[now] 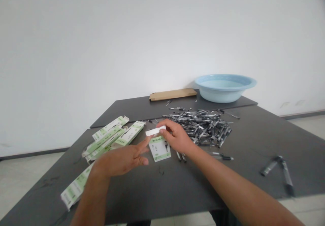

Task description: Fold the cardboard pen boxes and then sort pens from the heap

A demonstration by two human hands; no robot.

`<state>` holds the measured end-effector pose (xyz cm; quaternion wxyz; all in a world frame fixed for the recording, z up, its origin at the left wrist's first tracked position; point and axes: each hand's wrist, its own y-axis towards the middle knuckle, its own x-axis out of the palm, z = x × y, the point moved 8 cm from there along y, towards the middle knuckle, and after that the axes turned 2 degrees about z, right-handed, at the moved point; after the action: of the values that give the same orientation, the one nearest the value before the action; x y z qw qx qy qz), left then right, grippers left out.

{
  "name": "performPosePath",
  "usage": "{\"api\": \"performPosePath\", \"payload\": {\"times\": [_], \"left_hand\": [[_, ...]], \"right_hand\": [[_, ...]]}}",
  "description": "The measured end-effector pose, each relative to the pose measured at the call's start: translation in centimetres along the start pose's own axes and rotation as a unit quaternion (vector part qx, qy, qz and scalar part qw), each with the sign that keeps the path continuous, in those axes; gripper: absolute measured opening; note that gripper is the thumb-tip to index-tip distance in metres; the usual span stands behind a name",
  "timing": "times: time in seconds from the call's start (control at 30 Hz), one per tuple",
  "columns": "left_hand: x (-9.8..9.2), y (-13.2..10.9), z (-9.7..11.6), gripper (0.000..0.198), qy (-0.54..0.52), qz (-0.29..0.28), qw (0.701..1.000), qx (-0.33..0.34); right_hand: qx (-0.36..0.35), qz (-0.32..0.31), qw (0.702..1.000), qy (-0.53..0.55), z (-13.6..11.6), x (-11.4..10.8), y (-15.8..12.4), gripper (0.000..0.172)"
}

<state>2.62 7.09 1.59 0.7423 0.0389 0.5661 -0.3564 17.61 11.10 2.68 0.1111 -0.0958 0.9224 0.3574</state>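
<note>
The right hand (177, 138) has its grip pinched on the white flap (154, 131) of a green-and-white box (159, 150), inward from the middle of the surface (152, 195)'s near edge. The left hand (122, 160)'s grip is slack, index finger at the flap. Similar boxes (130, 134) lie toward the left edge; pens (203, 124) heap rightward.

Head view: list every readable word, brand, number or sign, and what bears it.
Readable text: none.
Box at the right hand: printed characters, too small and blurred.
Left-side boxes: print and symbols, too small and blurred.
Pens: no legible marking.
</note>
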Motion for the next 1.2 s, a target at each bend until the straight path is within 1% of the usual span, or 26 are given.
{"api": "performPosePath", "payload": {"times": [0.1, 0.23, 0.47, 0.57, 0.73, 0.9, 1.1, 1.2], "left_hand": [[0.0, -0.1, 0.1, 0.076, -0.003, -0.001, 1.000, 0.002], [-0.2, -0.4, -0.5, 0.077, 0.007, 0.007, 1.000, -0.011], [-0.6, -2.1, -2.1, 0.077, 0.000, 0.030, 0.999, -0.041], [-0.5, -2.2, -2.1, 0.076, 0.008, 0.031, 0.998, -0.050], [-0.5, -1.7, -1.4, 0.075, 0.015, 0.035, 0.998, -0.059], [-0.5, -1.6, -1.0, 0.076, 0.004, 0.031, 0.998, -0.060], [-0.4, -1.3, -0.5, 0.075, 0.005, 0.032, 0.999, -0.041], [-0.4, -1.3, -0.3, 0.073, 0.016, 0.023, 0.999, -0.046]], "right_hand": [[0.039, -0.004, 0.998, 0.056, 0.9, 0.2, 0.0, 0.013], [0.078, 0.017, 0.989, 0.122, 2.1, 0.5, -0.2, 0.007], [0.080, 0.039, 0.983, 0.163, 2.9, 0.5, -0.1, 0.005], [0.063, 0.049, 0.986, 0.143, 2.7, 0.3, -0.2, 0.008], [0.005, 0.066, 0.994, 0.087, 1.7, -0.4, -0.5, 0.014], [-0.038, 0.074, 0.996, 0.038, 1.0, -0.9, -0.7, 0.014], [-0.058, 0.067, 0.996, 0.014, 0.5, -0.9, -0.6, 0.013], [-0.083, 0.050, 0.995, -0.001, -0.2, -0.7, -0.7, 0.016]]}}
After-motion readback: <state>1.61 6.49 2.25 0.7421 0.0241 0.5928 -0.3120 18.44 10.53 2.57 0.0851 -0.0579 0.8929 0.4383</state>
